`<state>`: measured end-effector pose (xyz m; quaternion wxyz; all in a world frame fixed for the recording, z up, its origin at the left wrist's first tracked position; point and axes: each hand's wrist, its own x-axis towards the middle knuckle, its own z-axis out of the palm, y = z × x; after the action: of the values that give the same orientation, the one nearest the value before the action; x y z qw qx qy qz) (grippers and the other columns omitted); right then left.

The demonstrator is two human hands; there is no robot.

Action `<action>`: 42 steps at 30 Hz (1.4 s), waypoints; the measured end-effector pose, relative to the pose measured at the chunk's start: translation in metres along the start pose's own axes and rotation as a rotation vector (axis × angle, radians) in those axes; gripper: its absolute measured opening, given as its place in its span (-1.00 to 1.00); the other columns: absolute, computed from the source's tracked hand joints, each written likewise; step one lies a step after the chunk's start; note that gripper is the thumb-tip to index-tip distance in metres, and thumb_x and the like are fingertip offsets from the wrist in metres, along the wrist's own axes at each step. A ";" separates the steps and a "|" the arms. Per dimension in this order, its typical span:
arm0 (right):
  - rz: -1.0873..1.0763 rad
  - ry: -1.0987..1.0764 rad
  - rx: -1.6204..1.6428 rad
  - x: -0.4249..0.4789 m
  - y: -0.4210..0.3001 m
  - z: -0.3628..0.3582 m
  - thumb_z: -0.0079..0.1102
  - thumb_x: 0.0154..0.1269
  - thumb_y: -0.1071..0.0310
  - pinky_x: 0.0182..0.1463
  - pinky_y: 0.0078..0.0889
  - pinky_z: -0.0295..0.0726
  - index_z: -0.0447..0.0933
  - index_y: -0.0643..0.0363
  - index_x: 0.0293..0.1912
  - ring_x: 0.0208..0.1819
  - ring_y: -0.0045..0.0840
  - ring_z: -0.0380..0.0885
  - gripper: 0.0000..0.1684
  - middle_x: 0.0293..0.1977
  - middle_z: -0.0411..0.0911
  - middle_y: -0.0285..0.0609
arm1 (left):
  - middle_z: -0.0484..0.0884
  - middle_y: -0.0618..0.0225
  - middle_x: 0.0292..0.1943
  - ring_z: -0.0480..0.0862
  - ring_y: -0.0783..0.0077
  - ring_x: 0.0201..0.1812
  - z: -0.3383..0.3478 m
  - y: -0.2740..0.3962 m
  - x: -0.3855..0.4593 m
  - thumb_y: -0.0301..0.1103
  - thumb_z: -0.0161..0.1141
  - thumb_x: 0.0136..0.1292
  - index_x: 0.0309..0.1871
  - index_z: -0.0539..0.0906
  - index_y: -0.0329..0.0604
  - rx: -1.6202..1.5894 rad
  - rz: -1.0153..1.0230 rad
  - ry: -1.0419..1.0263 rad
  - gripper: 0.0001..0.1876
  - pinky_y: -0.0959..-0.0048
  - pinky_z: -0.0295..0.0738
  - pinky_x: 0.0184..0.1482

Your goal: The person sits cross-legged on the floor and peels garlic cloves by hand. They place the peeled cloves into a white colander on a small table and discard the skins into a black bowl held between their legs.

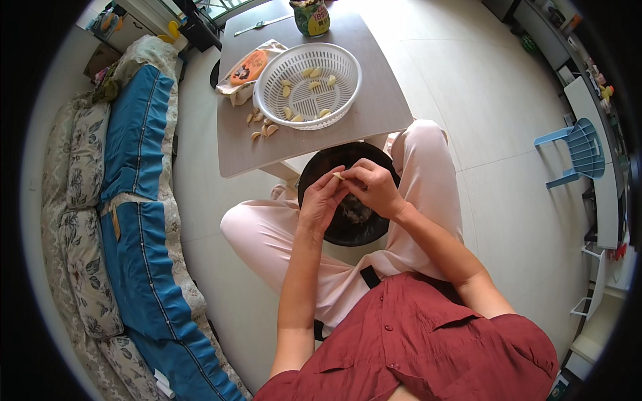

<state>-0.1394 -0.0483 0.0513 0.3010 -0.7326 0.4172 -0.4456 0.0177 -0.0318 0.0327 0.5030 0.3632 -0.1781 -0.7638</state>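
Note:
Both hands meet over a black bin (333, 239) between my knees. My left hand (322, 196) pinches a garlic clove (338, 176) at its fingertips. The fingers of my right hand (370, 183) are closed on the same clove from the other side. Dry skins (356, 209) lie inside the bin, partly hidden by my hands. On the table ahead is a white plastic colander (355, 100) with several pale peeled cloves (314, 85) spread over its bottom. Left of the colander, several cloves with brownish skin (271, 130) rest on the tabletop.
The grey wooden table (371, 113) has its near edge just beyond the bin. On it are an orange printed packet (249, 67), a green-labelled jar (311, 19) and a watch (259, 25). A sofa with blue covers (135, 130) runs along the left. A blue plastic chair (582, 150) stands at right.

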 end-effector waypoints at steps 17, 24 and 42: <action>0.053 -0.006 0.086 -0.001 0.002 0.002 0.27 0.06 0.52 -0.45 -0.64 0.51 0.62 0.29 -0.29 -0.52 -0.62 0.52 -0.86 -0.46 0.54 -0.21 | 0.60 0.26 -0.11 0.59 0.45 -0.08 -0.007 -0.006 0.002 -0.44 0.11 0.29 0.10 0.48 -0.34 -0.027 0.036 0.018 -0.67 0.46 0.50 0.09; -0.001 0.005 0.050 -0.003 0.009 0.008 0.24 0.03 0.55 -0.45 -0.60 0.52 0.56 0.33 -0.37 -0.53 -0.56 0.53 -0.90 -0.51 0.47 -0.16 | 0.60 0.24 -0.12 0.60 0.44 -0.10 -0.008 -0.012 0.004 -0.45 0.11 0.29 0.09 0.48 -0.37 -0.026 0.044 0.046 -0.68 0.46 0.52 0.05; 0.050 0.118 0.028 0.003 0.001 0.007 0.22 -0.01 0.53 -0.46 -0.36 0.48 0.40 0.27 -0.49 -0.52 -0.24 0.47 -0.85 -0.52 0.42 -0.07 | 0.62 0.34 -0.16 0.60 0.55 -0.15 -0.001 -0.005 -0.002 -0.43 0.12 0.29 0.08 0.51 -0.32 0.076 0.011 0.002 -0.69 0.55 0.56 -0.05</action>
<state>-0.1332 -0.0507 0.0483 0.2972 -0.6902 0.4461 -0.4862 0.0160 -0.0280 0.0295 0.4932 0.3818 -0.2084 -0.7534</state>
